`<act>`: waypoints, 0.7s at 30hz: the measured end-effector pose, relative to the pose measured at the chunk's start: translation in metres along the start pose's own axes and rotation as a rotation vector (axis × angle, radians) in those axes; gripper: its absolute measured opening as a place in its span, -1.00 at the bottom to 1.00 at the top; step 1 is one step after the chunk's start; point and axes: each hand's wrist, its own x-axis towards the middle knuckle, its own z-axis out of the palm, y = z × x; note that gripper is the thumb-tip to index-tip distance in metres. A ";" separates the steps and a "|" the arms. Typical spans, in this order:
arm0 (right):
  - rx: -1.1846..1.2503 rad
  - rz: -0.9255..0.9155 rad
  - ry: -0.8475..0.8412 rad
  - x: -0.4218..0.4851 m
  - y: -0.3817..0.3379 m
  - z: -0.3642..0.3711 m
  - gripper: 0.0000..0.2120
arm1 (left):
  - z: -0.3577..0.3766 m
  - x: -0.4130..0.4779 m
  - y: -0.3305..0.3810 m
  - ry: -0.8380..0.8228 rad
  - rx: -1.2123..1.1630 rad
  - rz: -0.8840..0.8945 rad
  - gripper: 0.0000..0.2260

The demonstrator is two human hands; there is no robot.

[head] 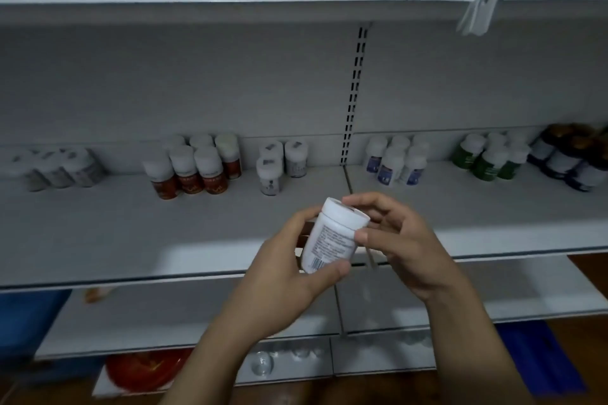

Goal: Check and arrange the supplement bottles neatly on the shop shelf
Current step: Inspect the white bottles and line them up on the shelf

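Holding a white bottle [330,240] tilted in front of the shelf [131,227], the left hand [279,276] curled round its lower body while the right hand [401,243] pinched its cap [345,212]. Along the shelf's back stood other bottles [190,171] in clusters.

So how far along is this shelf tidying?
Done: red-labelled bottles, blue-labelled bottles and green-labelled bottles stand grouped on the shelf. In hand: the left hand and right hand hold one white bottle, tilted, apparently checking it. Left: shelving it.

bare hands [279,270] and forearms [227,342]
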 end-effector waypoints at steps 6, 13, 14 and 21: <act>0.086 0.023 -0.064 -0.024 0.002 0.005 -0.66 | 0.031 -0.030 0.000 0.227 0.029 -0.025 -0.35; 0.135 0.019 -0.035 -0.042 -0.005 0.001 -0.69 | 0.056 -0.045 0.014 0.261 0.035 0.013 -0.30; 0.134 0.018 -0.029 -0.044 -0.006 0.000 -0.69 | 0.059 -0.047 0.015 0.239 0.043 0.024 -0.28; 0.100 -0.019 0.032 -0.050 -0.005 -0.004 -0.49 | 0.067 -0.052 0.018 0.251 -0.001 0.059 -0.22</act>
